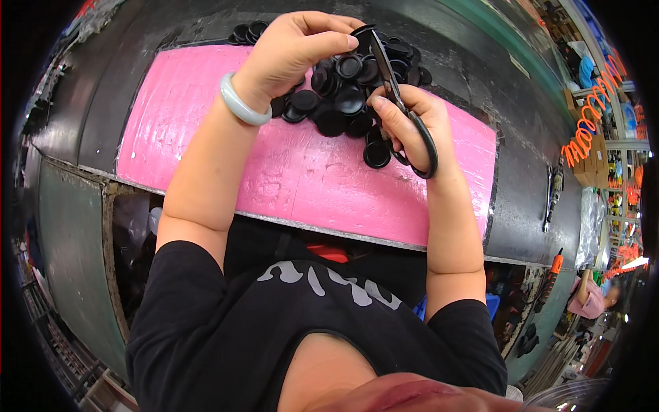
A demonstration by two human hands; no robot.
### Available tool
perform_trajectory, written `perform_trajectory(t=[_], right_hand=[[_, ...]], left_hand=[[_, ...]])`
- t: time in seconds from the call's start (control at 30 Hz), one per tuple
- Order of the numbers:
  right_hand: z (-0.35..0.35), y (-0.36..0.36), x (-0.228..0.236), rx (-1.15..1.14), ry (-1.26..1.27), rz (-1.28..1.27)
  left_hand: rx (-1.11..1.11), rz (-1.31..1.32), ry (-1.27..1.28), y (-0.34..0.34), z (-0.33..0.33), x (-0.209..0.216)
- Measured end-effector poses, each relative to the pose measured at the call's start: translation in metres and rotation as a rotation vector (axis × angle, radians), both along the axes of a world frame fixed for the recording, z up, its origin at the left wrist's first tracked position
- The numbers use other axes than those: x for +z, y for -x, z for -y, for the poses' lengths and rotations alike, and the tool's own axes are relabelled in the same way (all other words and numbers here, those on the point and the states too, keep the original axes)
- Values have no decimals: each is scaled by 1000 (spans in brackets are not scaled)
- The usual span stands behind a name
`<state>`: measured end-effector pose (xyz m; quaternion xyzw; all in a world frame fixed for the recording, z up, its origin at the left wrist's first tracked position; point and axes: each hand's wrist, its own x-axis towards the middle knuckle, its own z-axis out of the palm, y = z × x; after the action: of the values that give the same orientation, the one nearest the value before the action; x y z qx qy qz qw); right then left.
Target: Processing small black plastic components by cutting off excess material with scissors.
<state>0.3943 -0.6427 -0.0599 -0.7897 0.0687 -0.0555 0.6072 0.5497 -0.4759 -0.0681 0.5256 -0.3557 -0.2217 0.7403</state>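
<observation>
My left hand, with a pale bangle on its wrist, pinches a thin round black part between thumb and fingers. Black-handled scissors are gripped in my right hand, blades pointing up and away from me. Their tips meet the edge of the held part; whether the blades touch it I cannot tell. Below and behind both hands lies a heap of round black cap-like parts, some ring-shaped. The heap rests on a pink sheet and spills past its far edge.
The dark worktable extends around the sheet. A wrench lies at the right, near cardboard boxes and an orange coiled hose. An orange-handled tool is at the table's right edge. Another person is farther right.
</observation>
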Motion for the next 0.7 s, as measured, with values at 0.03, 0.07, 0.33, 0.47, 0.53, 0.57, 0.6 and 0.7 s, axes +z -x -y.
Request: perform_trajectory(t=[0.03, 0.07, 0.33, 0.47, 0.53, 0.57, 0.6, 0.7], right_hand=[[1, 0, 0, -13, -1, -16], [1, 0, 0, -14, 11, 9], [1, -5, -2, -124, 38, 61], [3, -7, -7, -126, 78, 83], [3, -7, -8, -123, 87, 105], [2, -7, -8, -123, 86, 111], [2, -6, -8, -122, 86, 117], [1, -6, -8, -100, 87, 118]], left_hand=[[54, 105, -48, -7, -3, -1], [145, 132, -76, -15, -7, -6], [885, 933, -789, -60, -22, -36], [1031, 1398, -878, -54, -22, -41], [785, 1134, -1070, -38, -21, -25], [631, 1064, -1184, -28, -21, -14], [475, 988, -1290, -17, -22, -4], [280, 919, -1440, -18, -22, -10]])
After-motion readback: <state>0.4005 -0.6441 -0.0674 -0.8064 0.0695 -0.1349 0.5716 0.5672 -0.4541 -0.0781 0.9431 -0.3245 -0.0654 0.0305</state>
